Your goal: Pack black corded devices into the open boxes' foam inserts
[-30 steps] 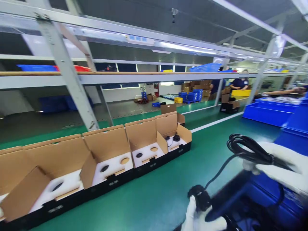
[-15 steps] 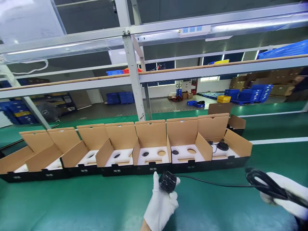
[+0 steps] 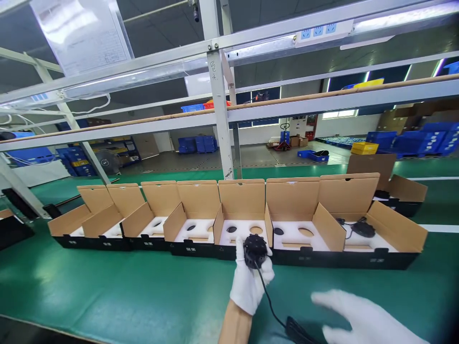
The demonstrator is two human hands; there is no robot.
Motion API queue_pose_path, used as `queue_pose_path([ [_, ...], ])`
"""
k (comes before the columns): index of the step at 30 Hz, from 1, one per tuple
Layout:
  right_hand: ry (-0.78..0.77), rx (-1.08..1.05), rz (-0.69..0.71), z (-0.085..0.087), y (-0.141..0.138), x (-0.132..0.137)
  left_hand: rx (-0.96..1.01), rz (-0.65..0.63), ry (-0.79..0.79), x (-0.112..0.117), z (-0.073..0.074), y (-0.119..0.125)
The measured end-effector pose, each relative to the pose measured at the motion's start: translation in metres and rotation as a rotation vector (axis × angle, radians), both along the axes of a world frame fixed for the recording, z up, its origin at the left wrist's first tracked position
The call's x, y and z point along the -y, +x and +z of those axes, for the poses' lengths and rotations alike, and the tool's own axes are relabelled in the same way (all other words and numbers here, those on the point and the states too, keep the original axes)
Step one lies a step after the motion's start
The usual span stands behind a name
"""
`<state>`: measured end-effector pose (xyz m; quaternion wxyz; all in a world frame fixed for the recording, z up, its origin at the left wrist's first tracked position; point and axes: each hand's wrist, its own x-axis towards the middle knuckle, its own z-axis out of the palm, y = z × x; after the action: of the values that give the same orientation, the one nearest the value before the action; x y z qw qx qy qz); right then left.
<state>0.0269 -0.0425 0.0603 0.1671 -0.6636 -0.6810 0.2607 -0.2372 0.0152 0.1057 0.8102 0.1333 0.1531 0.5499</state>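
My left hand point(image 3: 250, 282), in a white glove, is closed around a black round device point(image 3: 254, 249) and holds it just in front of a row of open cardboard boxes point(image 3: 241, 210). Each box has a white foam insert point(image 3: 290, 237) with round holes. A black cable point(image 3: 267, 301) trails from the device down to a dark bundle point(image 3: 297, 330) on the green table point(image 3: 143, 296). My right hand point(image 3: 362, 319), also gloved, hovers blurred over that bundle with fingers stretched out. The rightmost box in the row holds a black device with its cord point(image 3: 362, 228).
A metal frame post point(image 3: 222, 124) and a shelf rail point(image 3: 287, 107) stand behind the boxes. Another open box point(image 3: 398, 188) sits further back on the right. A black object point(image 3: 12, 229) lies at the far left. Blue crates point(image 3: 430, 136) and cartons stand on the floor beyond.
The view swung left along the row of boxes. My left hand carried the black device up to the boxes. My right hand let go of the coiled cable, which now lies on the table.
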Motion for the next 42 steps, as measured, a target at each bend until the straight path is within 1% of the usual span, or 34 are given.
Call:
queue_pose_path([
  [1, 0.044, -0.073, 0.016, 0.018, -0.011, -0.007, 0.012, -0.048, 0.011, 0.004, 0.002, 0.008],
  [3, 0.237, -0.264, -0.051, 0.056, -0.03, -0.017, 0.003, -0.134, 0.049, 0.013, 0.004, 0.022],
  [4, 0.304, -0.35, -0.085, 0.073, -0.039, -0.02, -0.025, -0.169, 0.063, 0.017, 0.004, 0.029],
  [5, 0.339, -0.417, -0.095, 0.088, -0.048, -0.021, -0.066, -0.194, 0.071, 0.022, 0.003, 0.034],
  [6, 0.342, -0.462, -0.078, 0.1, -0.056, -0.022, -0.109, -0.219, 0.076, 0.026, 0.002, 0.038],
  [8, 0.302, -0.498, -0.002, 0.115, -0.069, -0.02, -0.167, -0.27, 0.077, 0.033, -0.001, 0.044],
  [10, 0.292, -0.497, 0.066, 0.119, -0.077, -0.015, -0.171, -0.294, 0.065, 0.038, -0.002, 0.045],
  [11, 0.306, -0.491, 0.071, 0.118, -0.078, -0.013, -0.157, -0.288, 0.059, 0.04, -0.002, 0.044],
  [13, 0.355, -0.473, 0.042, 0.113, -0.077, -0.006, -0.119, -0.214, 0.07, 0.043, 0.0, 0.04],
  [15, 0.392, -0.446, -0.002, 0.106, -0.072, 0.0, -0.112, -0.101, 0.16, 0.044, -0.001, 0.035],
  [16, 0.394, -0.435, -0.017, 0.101, -0.069, 0.003, -0.148, -0.03, 0.234, 0.044, -0.004, 0.033],
  [18, 0.365, -0.422, 0.002, 0.091, -0.064, 0.008, -0.331, 0.17, 0.421, 0.041, -0.016, 0.031],
  [20, 0.31, -0.445, 0.066, 0.08, -0.062, 0.01, -0.574, 0.397, 0.567, 0.037, -0.036, 0.032],
  [22, 0.255, -0.482, 0.124, 0.073, -0.065, 0.011, -0.777, 0.554, 0.671, 0.037, -0.058, 0.034],
  [24, 0.204, -0.502, 0.134, 0.071, -0.07, 0.012, -0.916, 0.605, 0.718, 0.041, -0.075, 0.035],
  [25, 0.188, -0.499, 0.123, 0.072, -0.072, 0.012, -0.974, 0.616, 0.723, 0.045, -0.079, 0.035],
  [26, 0.174, -0.497, 0.113, 0.074, -0.073, 0.012, -1.026, 0.63, 0.711, 0.049, -0.081, 0.034],
  [27, 0.169, -0.509, 0.106, 0.075, -0.074, 0.011, -1.071, 0.638, 0.691, 0.053, -0.079, 0.033],
  [29, 0.156, -0.622, 0.122, 0.074, -0.072, 0.011, -1.143, 0.637, 0.672, 0.06, -0.069, 0.03],
  [31, 0.12, -0.845, 0.2, 0.07, -0.069, 0.009, -1.186, 0.628, 0.69, 0.064, -0.055, 0.027],
  [34, 0.021, -1.264, 0.335, 0.058, -0.069, 0.005, -1.185, 0.616, 0.735, 0.065, -0.036, 0.025],
  [36, -0.049, -1.486, 0.364, 0.05, -0.074, 0.003, -1.165, 0.646, 0.788, 0.065, -0.028, 0.026],
  [37, -0.074, -1.556, 0.355, 0.047, -0.076, 0.002, -1.156, 0.663, 0.826, 0.065, -0.026, 0.026],
  [39, -0.091, -1.602, 0.314, 0.041, -0.08, 0.002, -1.167, 0.691, 0.896, 0.065, -0.021, 0.027],
  [42, -0.057, -1.504, 0.221, 0.028, -0.077, 0.002, -1.251, 0.719, 0.937, 0.069, -0.013, 0.027],
])
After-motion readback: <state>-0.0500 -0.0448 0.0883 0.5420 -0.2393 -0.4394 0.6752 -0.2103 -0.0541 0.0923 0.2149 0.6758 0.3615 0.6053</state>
